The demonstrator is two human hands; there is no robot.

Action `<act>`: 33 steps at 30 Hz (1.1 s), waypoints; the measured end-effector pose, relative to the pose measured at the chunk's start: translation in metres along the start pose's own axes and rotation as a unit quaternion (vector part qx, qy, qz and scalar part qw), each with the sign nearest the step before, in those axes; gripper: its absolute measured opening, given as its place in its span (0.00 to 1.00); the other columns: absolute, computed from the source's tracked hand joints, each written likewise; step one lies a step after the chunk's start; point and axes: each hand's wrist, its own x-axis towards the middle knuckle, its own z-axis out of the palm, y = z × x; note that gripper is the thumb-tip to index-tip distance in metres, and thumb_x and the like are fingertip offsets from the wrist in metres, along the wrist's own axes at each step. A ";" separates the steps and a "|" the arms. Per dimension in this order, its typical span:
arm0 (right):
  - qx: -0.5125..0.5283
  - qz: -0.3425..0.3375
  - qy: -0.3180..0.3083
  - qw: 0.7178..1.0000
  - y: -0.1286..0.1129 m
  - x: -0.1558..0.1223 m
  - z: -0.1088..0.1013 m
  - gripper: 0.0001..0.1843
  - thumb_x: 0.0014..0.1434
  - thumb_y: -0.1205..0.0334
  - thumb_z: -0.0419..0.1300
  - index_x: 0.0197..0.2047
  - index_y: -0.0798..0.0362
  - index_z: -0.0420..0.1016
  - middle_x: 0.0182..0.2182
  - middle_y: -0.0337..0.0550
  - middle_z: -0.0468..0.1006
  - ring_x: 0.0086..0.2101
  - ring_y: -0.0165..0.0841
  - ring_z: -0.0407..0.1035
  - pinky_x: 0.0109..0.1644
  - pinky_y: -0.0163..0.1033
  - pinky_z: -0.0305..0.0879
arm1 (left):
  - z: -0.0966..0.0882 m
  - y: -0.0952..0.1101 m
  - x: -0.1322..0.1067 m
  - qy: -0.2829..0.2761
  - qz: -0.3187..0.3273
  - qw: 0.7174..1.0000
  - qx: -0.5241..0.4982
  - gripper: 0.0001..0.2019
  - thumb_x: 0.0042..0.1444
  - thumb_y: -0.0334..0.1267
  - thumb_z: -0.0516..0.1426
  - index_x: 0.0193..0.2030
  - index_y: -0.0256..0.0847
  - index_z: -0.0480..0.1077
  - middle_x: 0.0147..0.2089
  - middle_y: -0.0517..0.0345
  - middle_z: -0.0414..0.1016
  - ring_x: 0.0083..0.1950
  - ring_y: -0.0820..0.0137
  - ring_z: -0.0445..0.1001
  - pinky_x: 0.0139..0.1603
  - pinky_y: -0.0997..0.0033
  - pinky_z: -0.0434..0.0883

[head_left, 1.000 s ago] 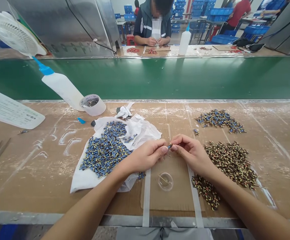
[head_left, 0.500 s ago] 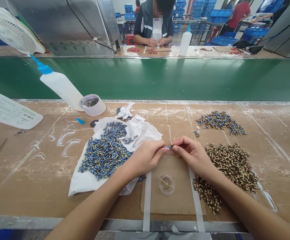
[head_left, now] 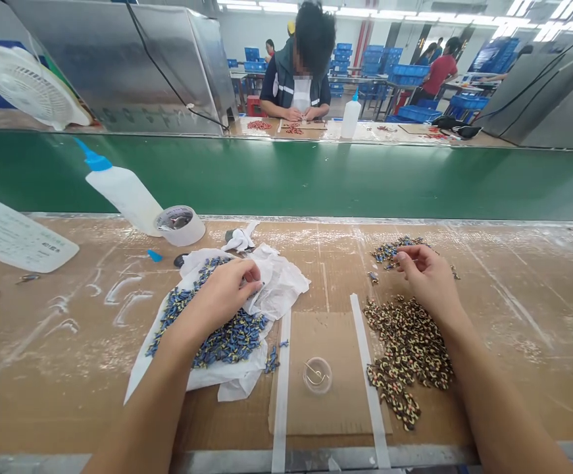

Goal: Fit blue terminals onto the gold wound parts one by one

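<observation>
My left hand [head_left: 229,286] is over the pile of small blue-and-yellow pieces [head_left: 234,339] on a white cloth bag [head_left: 286,280]. Its fingers are curled with the thumb close to them; what they may hold is too small to make out. My right hand [head_left: 427,273] hovers at the front of a heap of blue-and-brown pieces [head_left: 385,252], thumb and forefinger pinched. Anything in that pinch cannot be made out. Below it lies a larger heap of brown-and-yellow pieces [head_left: 407,339]. Between my arms, a small clear cup [head_left: 318,376] with a thin stick rests on a taped cardboard sheet [head_left: 335,411].
A squeeze bottle [head_left: 123,197] and a tape roll [head_left: 181,227] stand at the back left, with another white bottle [head_left: 17,234] lying nearer. A green belt [head_left: 286,178] runs across. Beyond it a person [head_left: 300,85] works with small red pieces.
My hands were together over the cardboard, holding a small blue-and-brown piece. They have parted: the left to the blue pile, the right to the back right heap. The view has tilted up.
</observation>
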 end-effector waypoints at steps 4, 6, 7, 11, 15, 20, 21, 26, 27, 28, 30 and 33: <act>0.008 -0.009 -0.026 1.000 -0.010 -0.007 0.007 0.13 0.60 0.52 0.57 0.40 0.52 0.72 0.34 0.48 0.80 0.31 0.40 0.74 0.38 0.45 0.69 | -0.005 0.005 -0.007 -0.019 0.009 1.000 -0.008 0.04 0.54 0.34 0.55 0.29 0.40 0.69 0.33 0.58 0.73 0.36 0.66 0.69 0.36 0.69 0.62; 0.012 -0.008 -0.024 1.000 -0.012 -0.008 0.008 0.13 0.60 0.51 0.57 0.40 0.52 0.72 0.33 0.48 0.80 0.31 0.40 0.74 0.38 0.45 0.69 | -0.006 0.006 -0.009 -0.016 0.013 1.000 -0.009 0.05 0.54 0.34 0.55 0.28 0.40 0.69 0.32 0.58 0.72 0.36 0.66 0.69 0.36 0.68 0.61; 0.016 -0.008 -0.024 1.000 -0.012 -0.009 0.009 0.13 0.60 0.51 0.57 0.40 0.52 0.72 0.33 0.48 0.80 0.30 0.40 0.74 0.38 0.45 0.69 | -0.007 0.007 -0.010 -0.013 0.017 1.000 -0.010 0.05 0.54 0.34 0.55 0.28 0.40 0.69 0.32 0.58 0.72 0.36 0.66 0.69 0.36 0.68 0.61; 0.022 -0.013 -0.038 0.999 -0.010 -0.010 0.011 0.13 0.60 0.51 0.56 0.39 0.51 0.72 0.33 0.48 0.80 0.31 0.40 0.74 0.39 0.45 0.69 | -0.003 0.005 -0.009 0.002 0.017 1.000 0.004 0.03 0.54 0.32 0.55 0.30 0.40 0.69 0.32 0.58 0.71 0.36 0.66 0.68 0.36 0.69 0.61; 0.020 -0.016 -0.063 0.998 -0.010 -0.014 0.016 0.14 0.61 0.51 0.56 0.40 0.52 0.73 0.33 0.48 0.80 0.32 0.40 0.74 0.38 0.45 0.69 | 0.011 0.003 -0.003 0.017 0.023 0.999 0.030 0.01 0.53 0.31 0.55 0.33 0.39 0.68 0.35 0.56 0.70 0.38 0.66 0.68 0.38 0.68 0.62; 0.017 -0.034 -0.079 0.996 -0.013 -0.018 0.019 0.14 0.61 0.51 0.56 0.39 0.53 0.73 0.32 0.47 0.80 0.33 0.40 0.74 0.39 0.44 0.69 | 0.018 0.007 -0.001 -0.001 0.032 0.999 0.032 0.03 0.54 0.31 0.54 0.31 0.39 0.67 0.34 0.56 0.68 0.37 0.66 0.67 0.38 0.68 0.63; 0.020 -0.036 -0.079 0.996 -0.015 -0.019 0.018 0.14 0.61 0.51 0.56 0.39 0.53 0.73 0.32 0.47 0.80 0.33 0.40 0.74 0.39 0.45 0.69 | 0.016 0.008 -0.001 0.009 0.035 0.999 0.032 0.03 0.55 0.31 0.53 0.31 0.39 0.67 0.34 0.56 0.68 0.36 0.67 0.66 0.38 0.67 0.63; 0.073 -0.039 -0.093 0.992 -0.033 -0.027 0.014 0.13 0.62 0.52 0.56 0.41 0.52 0.73 0.33 0.47 0.79 0.33 0.38 0.73 0.38 0.43 0.69 | 0.005 0.016 -0.004 0.050 0.045 0.997 -0.040 0.04 0.58 0.34 0.52 0.32 0.39 0.64 0.32 0.59 0.68 0.34 0.69 0.65 0.36 0.69 0.62; 0.094 -0.042 -0.114 0.988 -0.039 -0.031 0.015 0.13 0.63 0.52 0.56 0.41 0.52 0.73 0.33 0.47 0.79 0.33 0.38 0.73 0.36 0.42 0.69 | 0.005 0.019 -0.005 0.036 0.048 0.995 -0.076 0.05 0.59 0.35 0.51 0.32 0.39 0.64 0.32 0.59 0.67 0.33 0.70 0.65 0.35 0.70 0.61; 0.115 -0.047 -0.141 0.982 -0.045 -0.036 0.017 0.12 0.63 0.53 0.56 0.42 0.52 0.72 0.33 0.46 0.78 0.32 0.37 0.72 0.35 0.41 0.68 | 0.006 0.023 -0.005 0.016 0.052 0.992 -0.114 0.05 0.59 0.35 0.50 0.33 0.39 0.63 0.31 0.60 0.67 0.32 0.71 0.64 0.33 0.71 0.61; 0.146 -0.068 -0.206 0.965 -0.057 -0.049 0.024 0.11 0.64 0.55 0.56 0.43 0.52 0.72 0.33 0.45 0.78 0.32 0.36 0.72 0.34 0.40 0.68 | 0.013 0.032 -0.007 -0.036 0.067 0.981 -0.179 0.06 0.61 0.37 0.49 0.35 0.39 0.63 0.30 0.62 0.65 0.32 0.72 0.63 0.32 0.73 0.60; 0.159 -0.124 -0.287 0.937 -0.071 -0.068 0.040 0.08 0.63 0.59 0.57 0.44 0.50 0.73 0.35 0.44 0.78 0.35 0.36 0.72 0.41 0.42 0.68 | 0.028 0.049 -0.009 -0.110 0.105 0.962 -0.225 0.08 0.63 0.39 0.47 0.37 0.39 0.62 0.31 0.62 0.63 0.32 0.72 0.61 0.34 0.73 0.60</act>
